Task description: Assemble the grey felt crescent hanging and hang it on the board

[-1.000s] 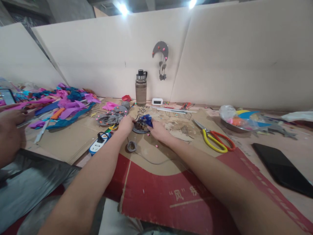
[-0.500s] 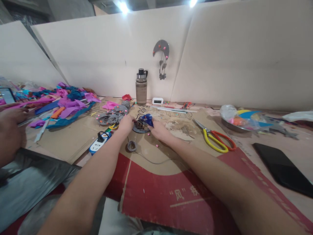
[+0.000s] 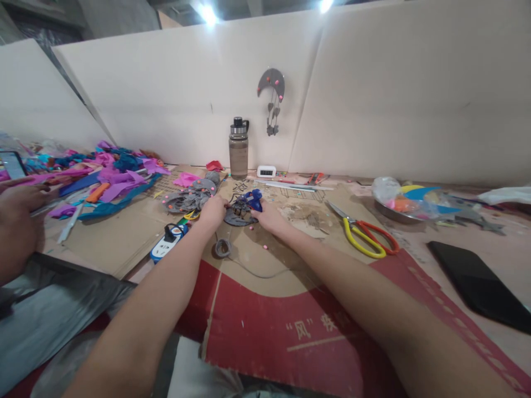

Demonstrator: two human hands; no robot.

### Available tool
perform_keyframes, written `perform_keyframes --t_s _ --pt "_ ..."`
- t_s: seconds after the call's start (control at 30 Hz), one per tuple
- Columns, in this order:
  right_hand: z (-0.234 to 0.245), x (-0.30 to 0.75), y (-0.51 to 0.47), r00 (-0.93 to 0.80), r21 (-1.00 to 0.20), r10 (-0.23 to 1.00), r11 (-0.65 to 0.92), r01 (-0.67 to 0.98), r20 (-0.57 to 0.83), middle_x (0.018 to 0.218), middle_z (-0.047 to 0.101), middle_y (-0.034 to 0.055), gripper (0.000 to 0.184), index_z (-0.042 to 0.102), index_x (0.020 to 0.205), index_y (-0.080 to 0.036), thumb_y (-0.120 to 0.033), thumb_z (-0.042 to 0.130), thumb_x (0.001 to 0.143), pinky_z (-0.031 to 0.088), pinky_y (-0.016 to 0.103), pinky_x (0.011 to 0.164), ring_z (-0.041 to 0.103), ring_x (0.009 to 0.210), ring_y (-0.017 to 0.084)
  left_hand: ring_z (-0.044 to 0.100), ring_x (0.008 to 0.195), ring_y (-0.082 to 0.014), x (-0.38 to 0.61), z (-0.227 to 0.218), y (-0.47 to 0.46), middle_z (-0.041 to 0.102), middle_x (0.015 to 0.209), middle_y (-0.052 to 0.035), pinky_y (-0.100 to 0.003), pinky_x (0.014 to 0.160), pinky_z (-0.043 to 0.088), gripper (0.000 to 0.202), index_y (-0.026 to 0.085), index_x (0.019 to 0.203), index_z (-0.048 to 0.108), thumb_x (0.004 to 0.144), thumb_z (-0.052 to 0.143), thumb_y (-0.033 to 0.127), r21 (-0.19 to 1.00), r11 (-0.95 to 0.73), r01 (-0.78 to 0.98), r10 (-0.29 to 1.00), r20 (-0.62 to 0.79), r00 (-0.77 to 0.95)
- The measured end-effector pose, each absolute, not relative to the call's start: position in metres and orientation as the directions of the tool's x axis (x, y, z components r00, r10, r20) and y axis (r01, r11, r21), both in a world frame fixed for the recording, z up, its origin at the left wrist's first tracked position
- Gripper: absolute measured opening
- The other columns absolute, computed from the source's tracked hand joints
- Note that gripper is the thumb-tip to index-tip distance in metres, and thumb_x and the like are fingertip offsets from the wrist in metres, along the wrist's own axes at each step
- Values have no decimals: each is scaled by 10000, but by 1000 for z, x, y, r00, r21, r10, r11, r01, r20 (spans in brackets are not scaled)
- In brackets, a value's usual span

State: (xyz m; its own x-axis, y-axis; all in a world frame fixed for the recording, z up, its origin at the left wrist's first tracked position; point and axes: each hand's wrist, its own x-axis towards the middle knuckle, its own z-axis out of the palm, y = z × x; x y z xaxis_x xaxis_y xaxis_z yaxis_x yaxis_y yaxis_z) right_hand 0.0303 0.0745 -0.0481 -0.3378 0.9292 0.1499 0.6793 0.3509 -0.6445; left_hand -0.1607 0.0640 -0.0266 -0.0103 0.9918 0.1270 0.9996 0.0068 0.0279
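A grey felt crescent (image 3: 239,221) lies on the cardboard between my hands, with small dark bits over its upper part. My left hand (image 3: 213,213) is closed at its left edge, fingertips pinched on the felt. From the right, my right hand (image 3: 269,215) grips a blue glue gun (image 3: 254,199) tilted over the crescent; its tip is hard to make out. A small roll of grey cord (image 3: 223,248) sits just nearer to me, its loose end trailing right. Two pink beads lie close by, one of them a pink bead (image 3: 265,247).
Grey felt pieces with pink dots (image 3: 191,196) and a power strip (image 3: 168,243) are left of my hands. Scissors (image 3: 365,237), a phone (image 3: 477,282) and a metal bowl (image 3: 398,213) stand right. A bottle (image 3: 238,149) is behind. Another person's hand (image 3: 20,215) is far left.
The glue gun in my right hand has turned and lifted slightly, showing more of its body. My left hand stays almost in place.
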Motion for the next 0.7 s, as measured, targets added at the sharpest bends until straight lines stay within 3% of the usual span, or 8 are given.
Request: perform_keyframes --t_s 0.1,0.33,0.57,0.7 --pt "-46 30 72 -321 -680 938 319 661 128 1066 670 86 303 544 1122 -191 -292 497 841 428 355 875 615 986 239 631 991 -174 -161 -27 65 703 1044 -54 -223 859 453 371 246 1027 738 773 506 107 22 13 1000 991 131 -16" --pt "-49 28 70 -357 -572 920 381 726 160 1008 685 105 307 543 1120 -189 -308 487 842 406 407 880 615 984 283 627 1006 -175 -162 -28 64 701 1063 -52 -221 870 447 368 251 1032 738 788 497 118 32 19 999 989 147 -23" --pt "-48 30 68 -357 -582 917 389 714 175 1012 685 92 305 525 1134 -197 -303 470 853 406 386 879 622 950 255 635 997 -175 -162 -29 64 704 1054 -61 -228 877 450 378 239 1009 745 766 491 102 38 4 999 988 151 -10" --pt "-47 28 67 -357 -523 919 389 758 166 1009 687 106 297 534 1114 -190 -307 469 849 388 431 903 615 983 290 637 990 -174 -162 -29 64 708 1043 -57 -219 868 457 372 239 1011 745 757 505 111 41 5 999 987 157 -11"
